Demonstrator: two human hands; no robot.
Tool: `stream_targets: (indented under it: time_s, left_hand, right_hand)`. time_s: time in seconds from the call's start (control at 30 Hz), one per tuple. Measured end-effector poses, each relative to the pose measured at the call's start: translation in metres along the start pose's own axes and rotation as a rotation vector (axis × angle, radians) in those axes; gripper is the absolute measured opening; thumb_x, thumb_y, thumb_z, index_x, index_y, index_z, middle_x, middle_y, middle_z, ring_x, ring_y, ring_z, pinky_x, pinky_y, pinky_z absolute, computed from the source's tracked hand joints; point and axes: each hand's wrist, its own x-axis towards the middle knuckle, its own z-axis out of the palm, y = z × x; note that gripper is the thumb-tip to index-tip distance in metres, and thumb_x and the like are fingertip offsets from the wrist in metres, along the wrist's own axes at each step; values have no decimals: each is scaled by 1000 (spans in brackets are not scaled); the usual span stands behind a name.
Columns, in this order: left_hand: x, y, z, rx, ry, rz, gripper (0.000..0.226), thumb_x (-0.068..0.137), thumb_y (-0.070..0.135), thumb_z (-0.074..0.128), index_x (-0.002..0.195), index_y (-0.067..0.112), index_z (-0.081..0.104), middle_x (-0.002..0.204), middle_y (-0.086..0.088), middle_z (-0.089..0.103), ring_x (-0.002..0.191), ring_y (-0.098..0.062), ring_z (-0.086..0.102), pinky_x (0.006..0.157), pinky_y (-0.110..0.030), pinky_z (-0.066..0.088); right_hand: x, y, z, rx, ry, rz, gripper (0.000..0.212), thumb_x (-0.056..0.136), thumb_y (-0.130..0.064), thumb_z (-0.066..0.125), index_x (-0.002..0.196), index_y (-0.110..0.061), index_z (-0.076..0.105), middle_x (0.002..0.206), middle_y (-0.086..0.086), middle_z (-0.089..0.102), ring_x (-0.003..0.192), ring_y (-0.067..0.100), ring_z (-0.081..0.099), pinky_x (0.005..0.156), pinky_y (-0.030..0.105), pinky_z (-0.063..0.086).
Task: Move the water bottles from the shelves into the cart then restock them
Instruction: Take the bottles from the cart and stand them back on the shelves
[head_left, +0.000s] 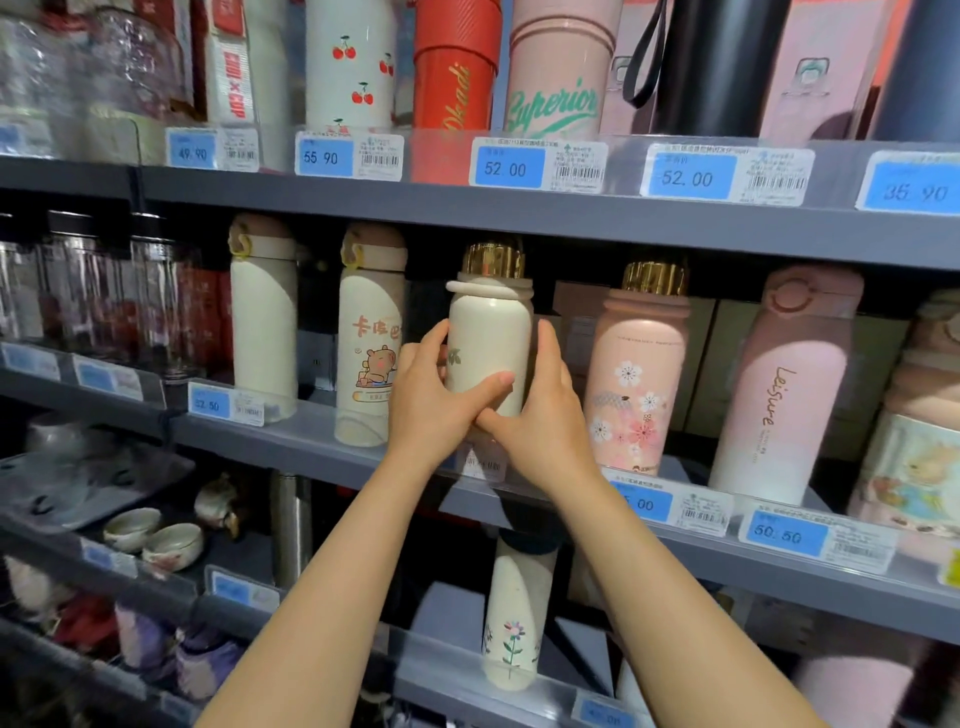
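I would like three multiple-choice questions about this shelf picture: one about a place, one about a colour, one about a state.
1. Where is the cream bottle with the gold cap?
A. top shelf
B. middle shelf, between the capybara-print bottle and the pink flower-print bottle
C. in a cart

2. What colour is the price field reading 52.00?
A. blue
B. yellow
C. red

3. How are the hands?
A. both hang free
B. only one touches the bottle
C. the left hand and right hand both hold the bottle

Answers: 1 B, neighbours stand on both sides; 2 A, the label is blue; 3 C, fingers and thumbs wrap its body.
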Motion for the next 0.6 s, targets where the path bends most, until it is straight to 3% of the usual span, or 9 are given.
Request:
stream_targets:
  time_s: [0.07, 0.3, 0.43, 0.6]
  left_hand:
    - [1, 0, -1, -33, -34, 19, 80, 73, 37, 78, 141, 28, 36, 116, 6, 42, 100, -4, 49, 85, -22, 42]
    - [0, 2, -1, -37, -128, 57, 84, 69, 44, 74, 142, 30, 34, 121, 4, 42, 107, -8, 49, 89, -27, 45]
    - [1, 4, 2, -13, -30, 39, 83, 69, 39, 80, 140, 25, 39, 119, 2, 45, 105, -10, 51, 90, -30, 47]
    - [-5, 5, 11, 80, 131, -31, 86, 64, 50, 78, 137, 27, 39, 119, 4, 43, 105, -15, 51, 86, -36, 48]
  right_hand:
    - [0, 1, 0, 44, 6, -2, 96, 79, -24, 73, 149, -33, 8, 139, 6, 45, 116, 24, 54, 92, 46, 51]
    - [-7, 5, 0, 85, 70, 7, 97, 80, -18, 72, 152, -28, 7, 142, 6, 39, 113, 14, 47, 85, 27, 44]
    - [0, 6, 2, 61, 34, 0, 89, 80, -19, 69, 149, -28, 13, 134, 8, 45, 109, 22, 54, 81, 34, 51]
    - [6, 4, 8, -128, -2, 40, 91, 82, -24, 67, 151, -27, 9, 132, 12, 37, 113, 31, 51, 88, 37, 48]
